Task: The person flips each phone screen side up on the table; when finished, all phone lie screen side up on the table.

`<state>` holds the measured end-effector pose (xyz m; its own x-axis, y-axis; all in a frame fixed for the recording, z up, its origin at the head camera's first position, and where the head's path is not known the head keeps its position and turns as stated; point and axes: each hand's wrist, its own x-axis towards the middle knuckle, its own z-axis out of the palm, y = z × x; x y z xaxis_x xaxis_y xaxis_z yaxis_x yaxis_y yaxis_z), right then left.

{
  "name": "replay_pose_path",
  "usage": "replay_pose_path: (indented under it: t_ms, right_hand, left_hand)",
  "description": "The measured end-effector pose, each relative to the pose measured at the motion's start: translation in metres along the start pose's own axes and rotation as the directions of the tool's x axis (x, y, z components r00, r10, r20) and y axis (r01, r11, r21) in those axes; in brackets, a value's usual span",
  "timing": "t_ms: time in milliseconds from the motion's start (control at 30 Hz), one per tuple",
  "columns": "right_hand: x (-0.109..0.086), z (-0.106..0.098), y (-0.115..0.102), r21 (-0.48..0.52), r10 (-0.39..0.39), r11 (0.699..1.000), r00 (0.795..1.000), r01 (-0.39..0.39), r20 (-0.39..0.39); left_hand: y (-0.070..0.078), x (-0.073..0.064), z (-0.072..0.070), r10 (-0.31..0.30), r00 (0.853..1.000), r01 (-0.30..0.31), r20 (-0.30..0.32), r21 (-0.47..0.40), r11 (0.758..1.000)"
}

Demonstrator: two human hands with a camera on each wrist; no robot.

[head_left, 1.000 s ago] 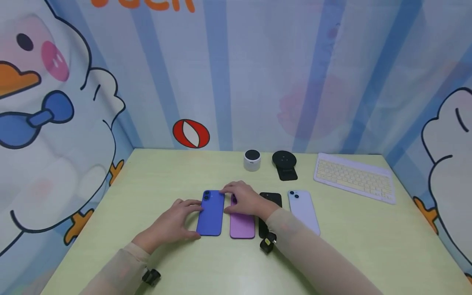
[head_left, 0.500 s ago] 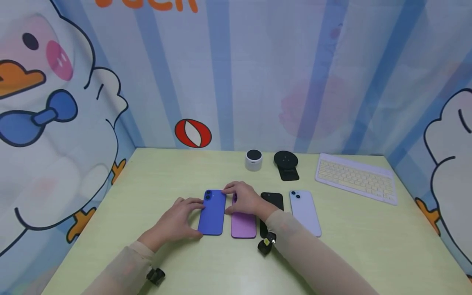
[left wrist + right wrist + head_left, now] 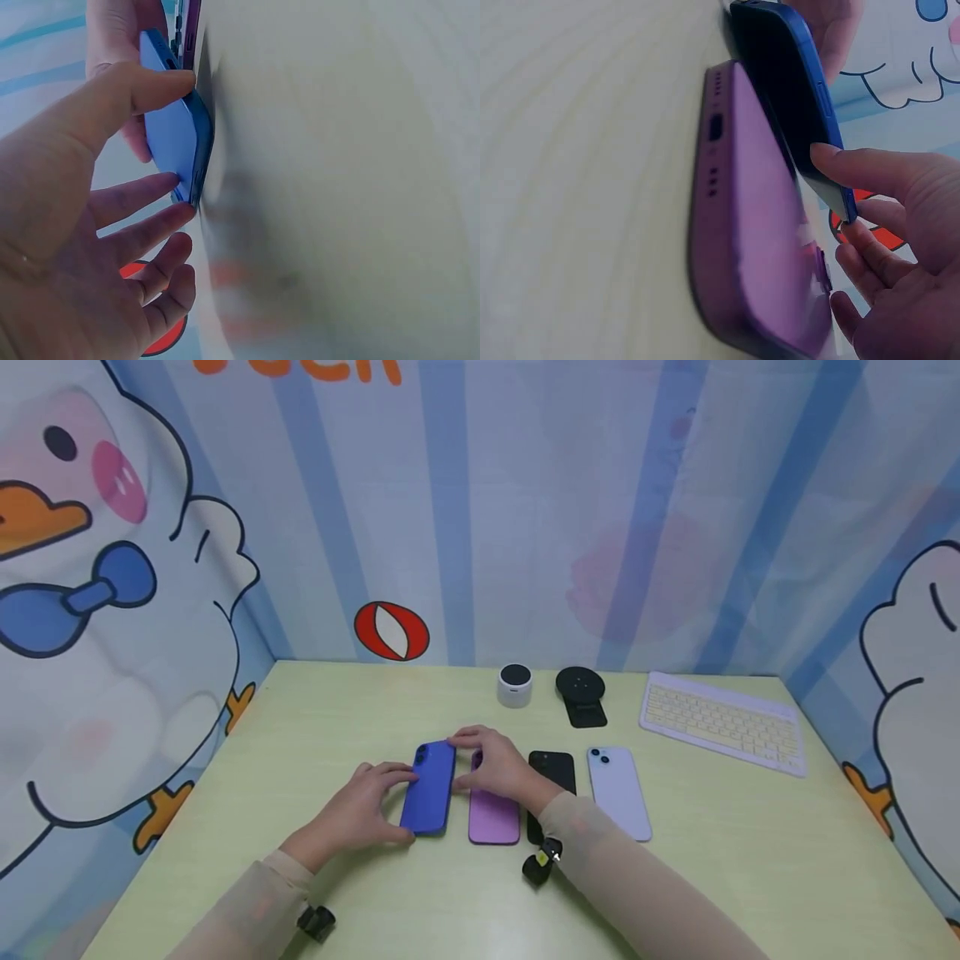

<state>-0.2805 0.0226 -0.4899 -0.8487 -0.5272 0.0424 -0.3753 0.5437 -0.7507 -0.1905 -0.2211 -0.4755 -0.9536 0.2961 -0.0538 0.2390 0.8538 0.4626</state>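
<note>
A blue smartphone [image 3: 430, 789] lies back up between the two hands, its right long edge raised off the table so that it tilts left. The left hand [image 3: 352, 814] holds its left side, thumb at the near corner and fingertips farther up the edge. At the upper right corner the right hand [image 3: 495, 766] pinches the phone; in the right wrist view its thumb [image 3: 870, 169] touches the dark screen side. Under the right hand lies a purple smartphone [image 3: 494, 820], partly hidden. A black smartphone [image 3: 553, 768] is partly covered by the right wrist.
A pale lavender smartphone [image 3: 619, 793] lies at the row's right end. Farther back on the table [image 3: 337, 710] stand a small white speaker [image 3: 514, 687] and a black round-topped stand [image 3: 581, 693]. A white keyboard [image 3: 722, 722] lies at the back right.
The blue smartphone lay flat half a second ago; now its right edge is lifted and it tilts to the left. The right hand has risen slightly with it. The left hand stays nearly still.
</note>
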Motion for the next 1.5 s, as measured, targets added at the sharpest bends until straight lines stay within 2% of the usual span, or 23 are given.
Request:
replay_pose_path:
  t_ms: [300,500,700,1033,1267,1500]
  right_hand:
    - [-0.004,-0.007,-0.010,0.059,-0.014,0.998,1.000,0.014,0.007]
    - [-0.006,-0.006,-0.010,0.049,-0.034,0.998,0.999,0.034,-0.002]
    - [-0.009,-0.003,-0.010,0.082,-0.055,0.995,0.998,0.057,-0.026]
    - [-0.009,0.000,-0.021,0.111,-0.110,0.987,0.993,0.114,-0.035]
    - [-0.008,0.003,-0.023,0.099,-0.122,0.987,0.991,0.127,-0.053]
    - [-0.005,0.009,-0.021,0.131,-0.158,0.977,0.984,0.167,-0.078]
  left_hand:
    - [-0.001,0.003,-0.003,0.026,0.999,-0.023,0.023,-0.129,0.991]
    - [0.000,0.005,-0.003,0.033,0.999,-0.027,0.033,-0.173,0.985]
    - [0.000,0.002,-0.003,0.031,0.999,-0.024,0.034,-0.210,0.978]
    - [0.000,0.000,-0.009,0.046,0.998,-0.035,0.031,-0.289,0.957]
    - [0.003,-0.002,-0.019,0.102,0.995,-0.094,0.009,-0.302,0.949]
    - [0.002,-0.003,-0.029,0.139,0.990,-0.132,0.011,-0.250,0.959]
